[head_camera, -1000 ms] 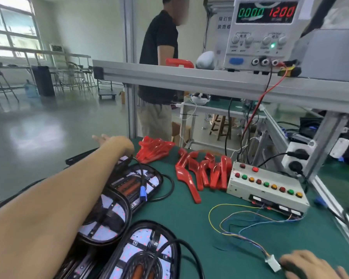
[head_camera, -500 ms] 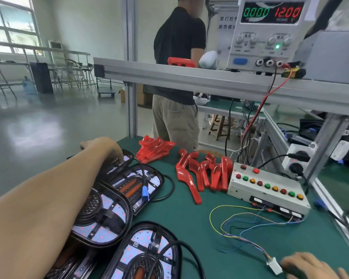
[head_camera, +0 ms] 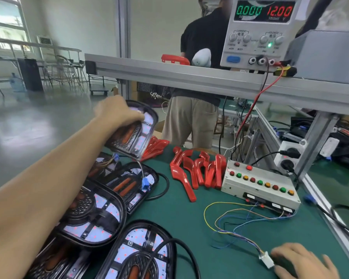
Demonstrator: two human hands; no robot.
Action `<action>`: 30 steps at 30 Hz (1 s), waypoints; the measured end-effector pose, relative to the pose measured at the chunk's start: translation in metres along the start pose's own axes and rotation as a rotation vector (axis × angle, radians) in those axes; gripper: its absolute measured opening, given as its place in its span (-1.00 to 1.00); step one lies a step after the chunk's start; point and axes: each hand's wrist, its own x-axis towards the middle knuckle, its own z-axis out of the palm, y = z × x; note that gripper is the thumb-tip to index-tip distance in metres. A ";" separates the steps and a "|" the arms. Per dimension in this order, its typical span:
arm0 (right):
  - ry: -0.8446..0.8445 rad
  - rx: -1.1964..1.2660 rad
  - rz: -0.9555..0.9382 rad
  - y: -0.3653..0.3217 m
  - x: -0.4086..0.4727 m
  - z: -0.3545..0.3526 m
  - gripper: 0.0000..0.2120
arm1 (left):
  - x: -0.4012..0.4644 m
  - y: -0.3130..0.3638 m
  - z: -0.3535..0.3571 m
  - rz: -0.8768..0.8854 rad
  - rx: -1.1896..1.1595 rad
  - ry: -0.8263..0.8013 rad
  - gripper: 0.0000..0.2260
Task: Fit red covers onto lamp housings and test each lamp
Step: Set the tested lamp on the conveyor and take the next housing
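The head view shows the left hand (head_camera: 117, 111) holding one lamp housing (head_camera: 135, 131) up in the air, above the far end of the green table (head_camera: 189, 228). Its fingers are curled round the top edge of the housing, so it has a firm hold. I think this is the pick-up step — one housing is being taken from the group so it can get a cover and a test.

The right hand (head_camera: 302, 262) lies low near the front edge, next to the white plug (head_camera: 267, 259) on the colored wires (head_camera: 230, 220). Its fingers curl over something dark, but I cannot tell if it really grips it.

The held housing is black, with a long rounded shape. Inside are a pale board with small red dots and an orange bar. It is tilted, with its open side facing us. A thin wire hangs from it down to a blue plug (head_camera: 145, 184), which rests on another housing (head_camera: 129, 184) below.

For the next move, I think the housing has to come nearer and lie flat. Then a cover from the red covers (head_camera: 197, 172) by the button box (head_camera: 260, 186) can go on — and the hanging wire must not snag. The power supply (head_camera: 262, 33) on the shelf reads 12.00 in red.
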 end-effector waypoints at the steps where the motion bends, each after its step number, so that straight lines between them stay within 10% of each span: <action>1: 0.011 -0.026 -0.018 -0.003 0.000 -0.002 -0.77 | -0.002 0.011 -0.007 0.014 -0.085 -0.037 -0.44; 4: 0.086 0.057 -0.014 -0.023 0.012 -0.011 -0.65 | -0.018 0.043 -0.024 0.036 -0.496 -0.244 -0.43; 7: 0.214 0.715 -0.075 -0.043 0.017 -0.023 -0.66 | -0.045 0.076 -0.026 0.057 -0.858 -0.518 -0.61; 11: -0.135 1.424 -0.127 -0.086 0.026 -0.049 -0.05 | -0.088 0.119 -0.007 0.148 -0.932 -0.685 -0.55; 14: -0.191 1.631 -0.242 -0.111 0.033 -0.061 -0.33 | -0.118 0.138 0.012 0.193 -0.830 -0.753 -0.20; 19: -0.092 1.795 -0.054 -0.104 0.031 -0.054 -0.61 | -0.098 0.121 0.025 0.227 -0.759 -0.669 -0.59; 22: -0.143 1.888 0.033 -0.080 0.024 -0.049 -0.65 | -0.060 0.071 0.042 0.251 -0.266 -0.408 -0.77; 26: -0.222 1.937 0.131 -0.065 0.020 -0.037 -0.69 | -0.055 0.009 0.079 0.248 0.321 -0.617 -0.78; 30: -0.244 1.906 0.159 -0.065 0.021 -0.025 -0.62 | -0.058 -0.009 0.097 0.128 0.293 -0.509 -0.88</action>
